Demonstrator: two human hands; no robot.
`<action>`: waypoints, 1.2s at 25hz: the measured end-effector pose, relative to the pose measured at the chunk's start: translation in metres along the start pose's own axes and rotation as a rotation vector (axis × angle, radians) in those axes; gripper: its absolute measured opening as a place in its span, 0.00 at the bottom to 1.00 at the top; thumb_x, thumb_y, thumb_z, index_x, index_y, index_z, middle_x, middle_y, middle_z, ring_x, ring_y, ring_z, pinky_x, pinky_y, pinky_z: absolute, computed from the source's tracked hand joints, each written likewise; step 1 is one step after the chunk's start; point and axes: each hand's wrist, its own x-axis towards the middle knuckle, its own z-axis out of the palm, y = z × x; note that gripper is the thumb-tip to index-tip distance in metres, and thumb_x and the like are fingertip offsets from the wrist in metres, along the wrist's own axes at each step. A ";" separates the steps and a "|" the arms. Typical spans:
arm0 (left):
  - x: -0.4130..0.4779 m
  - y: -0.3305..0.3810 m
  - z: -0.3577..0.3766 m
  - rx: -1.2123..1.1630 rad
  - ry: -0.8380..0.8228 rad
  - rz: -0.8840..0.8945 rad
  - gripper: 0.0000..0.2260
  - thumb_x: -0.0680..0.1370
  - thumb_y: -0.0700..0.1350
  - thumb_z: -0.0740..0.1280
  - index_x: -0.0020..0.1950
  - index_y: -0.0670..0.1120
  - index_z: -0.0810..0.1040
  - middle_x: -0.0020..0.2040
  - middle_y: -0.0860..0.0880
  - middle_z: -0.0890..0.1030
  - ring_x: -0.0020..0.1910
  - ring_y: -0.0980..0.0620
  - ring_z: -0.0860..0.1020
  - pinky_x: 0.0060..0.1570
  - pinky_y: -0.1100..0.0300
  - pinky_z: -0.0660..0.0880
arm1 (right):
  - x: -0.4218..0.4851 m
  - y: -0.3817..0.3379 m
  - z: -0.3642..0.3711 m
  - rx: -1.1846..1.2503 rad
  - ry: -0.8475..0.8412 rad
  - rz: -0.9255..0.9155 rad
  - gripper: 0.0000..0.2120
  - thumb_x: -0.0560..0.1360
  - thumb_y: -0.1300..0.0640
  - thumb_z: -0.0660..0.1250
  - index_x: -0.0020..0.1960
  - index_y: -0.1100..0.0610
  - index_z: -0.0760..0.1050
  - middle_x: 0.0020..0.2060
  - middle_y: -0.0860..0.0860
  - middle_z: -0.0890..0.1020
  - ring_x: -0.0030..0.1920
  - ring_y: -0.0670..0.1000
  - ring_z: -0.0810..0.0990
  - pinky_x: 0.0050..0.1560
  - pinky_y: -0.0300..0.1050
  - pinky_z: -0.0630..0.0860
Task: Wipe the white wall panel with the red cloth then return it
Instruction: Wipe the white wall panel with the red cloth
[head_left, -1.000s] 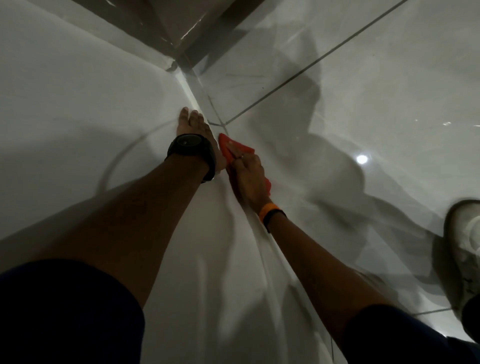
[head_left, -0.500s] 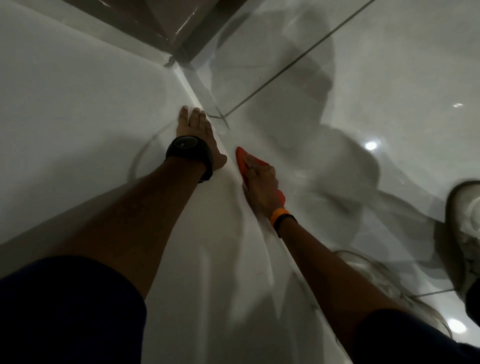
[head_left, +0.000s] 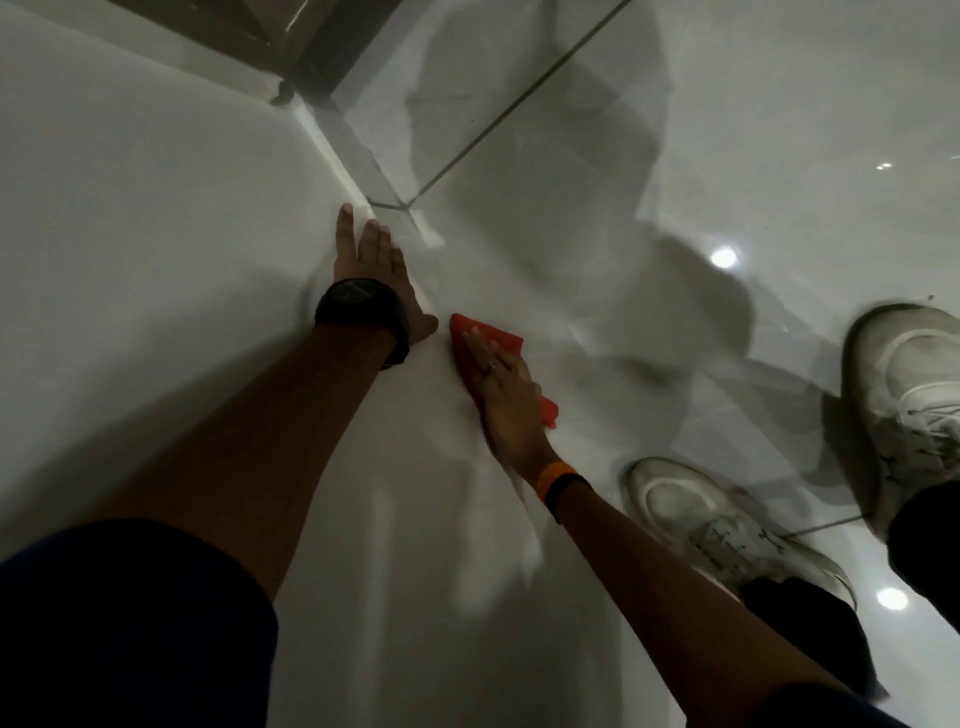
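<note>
Lower right of frame: pair of scuffed white lace-up sneakers (head_left: 727, 525) on glossy grey floor tile (head_left: 779, 130); slip likely if body leans further.

Centre: right hand (head_left: 506, 400), fingers together and flat, presses crumpled red cloth (head_left: 485, 338) onto smooth white wall panel (head_left: 130, 234) near bottom edge. No real grip, so cloth may slide out or bunch.

Just beyond, centre-left: left hand (head_left: 371, 270), fingers extended and close together, braced flat on panel; palm may smear wiped surface.
</note>
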 end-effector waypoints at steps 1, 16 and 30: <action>-0.002 0.000 0.001 -0.001 0.003 -0.003 0.45 0.77 0.72 0.47 0.82 0.40 0.44 0.82 0.39 0.45 0.82 0.42 0.44 0.75 0.35 0.35 | -0.006 0.007 -0.004 -0.028 -0.020 0.003 0.24 0.86 0.52 0.45 0.82 0.43 0.51 0.83 0.50 0.57 0.81 0.55 0.55 0.80 0.62 0.49; -0.041 0.050 0.009 0.011 0.004 0.029 0.47 0.76 0.74 0.44 0.82 0.40 0.43 0.82 0.39 0.45 0.82 0.42 0.44 0.77 0.37 0.36 | -0.051 0.025 -0.002 -0.081 -0.039 0.054 0.28 0.82 0.45 0.42 0.82 0.45 0.49 0.83 0.47 0.55 0.82 0.56 0.53 0.78 0.67 0.47; -0.080 0.084 0.027 -0.057 0.052 0.085 0.47 0.77 0.73 0.47 0.82 0.39 0.42 0.82 0.38 0.42 0.82 0.41 0.42 0.78 0.39 0.37 | -0.058 0.061 -0.016 -0.034 -0.066 0.201 0.29 0.82 0.45 0.46 0.82 0.49 0.52 0.83 0.51 0.57 0.82 0.59 0.55 0.78 0.71 0.51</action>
